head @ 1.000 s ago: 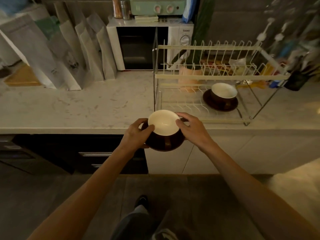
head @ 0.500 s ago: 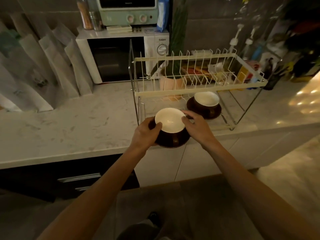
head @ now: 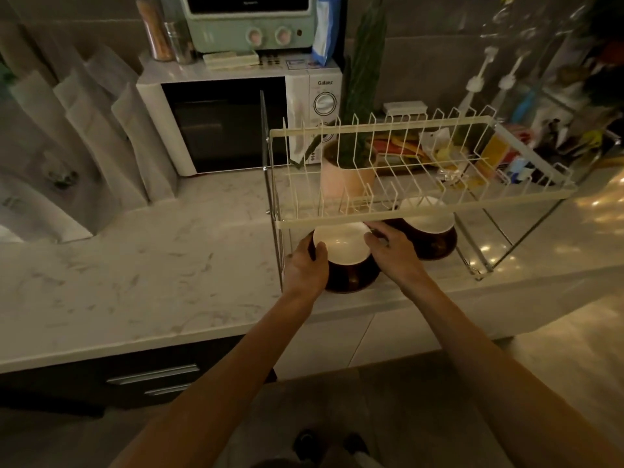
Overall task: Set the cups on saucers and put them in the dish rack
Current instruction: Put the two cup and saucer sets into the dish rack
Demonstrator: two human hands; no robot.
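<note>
A brown cup with a white inside (head: 342, 246) sits on a dark brown saucer (head: 351, 282). My left hand (head: 305, 265) grips the pair on its left side and my right hand (head: 393, 253) grips it on the right. The pair is at the front left of the lower tier of the two-tier wire dish rack (head: 422, 206); whether it rests on the tier I cannot tell. A second cup (head: 427, 217) on its saucer (head: 435, 243) stands on the lower tier just to the right, partly hidden by the upper shelf's front bar.
The rack stands on a marble counter (head: 135, 275). A microwave (head: 236, 119) with a green mini oven (head: 251, 21) on top is behind it, with a pink plant pot (head: 344, 173) beside. Paper bags (head: 87, 143) lean at the left. Bottles and clutter crowd the right.
Both hands have carried the cup and saucer forward from the counter's edge under the rack's upper shelf, beside the second cup. My view has come closer to the rack.
</note>
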